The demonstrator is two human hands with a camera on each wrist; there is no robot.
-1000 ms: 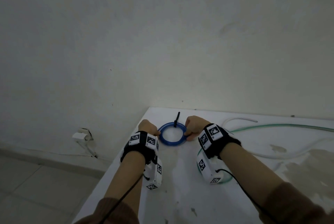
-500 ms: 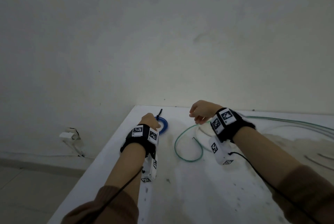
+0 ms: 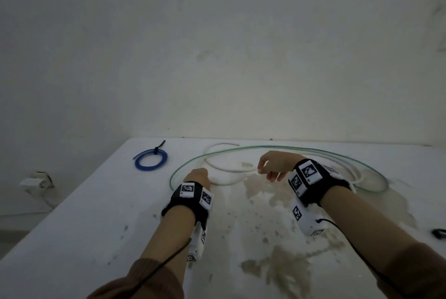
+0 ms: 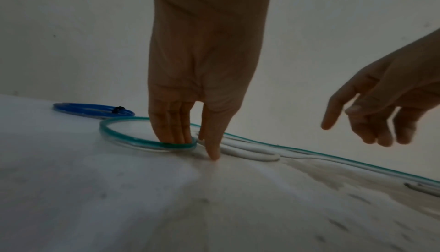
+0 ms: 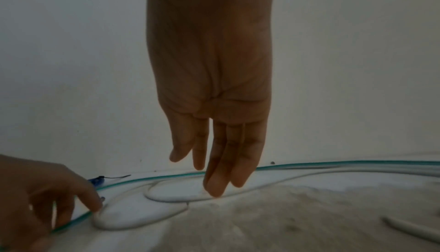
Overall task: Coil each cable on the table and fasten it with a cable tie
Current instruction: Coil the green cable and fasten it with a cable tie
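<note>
A blue cable coil (image 3: 149,160), bound with a black cable tie (image 3: 158,150), lies at the table's far left corner. A long green cable (image 3: 265,147) sweeps a wide loop across the table, and a white cable (image 3: 226,173) curls inside it. My left hand (image 3: 196,175) points straight down, its fingertips (image 4: 176,139) touching the table inside the green cable's (image 4: 123,137) bent end, the thumb just outside it beside the white cable (image 4: 250,155). My right hand (image 5: 197,173) hangs open over the white cable (image 5: 166,199), holding nothing.
The white table (image 3: 84,226) is stained brown in the middle and right. Its left edge drops to the floor, where a wall socket (image 3: 36,180) sits. A small black item (image 3: 439,233) lies at the right edge. A bare wall stands behind.
Both hands let go of the blue coil, which now lies at the far left. They moved right to the green and white cables; the left hand came down onto the table.
</note>
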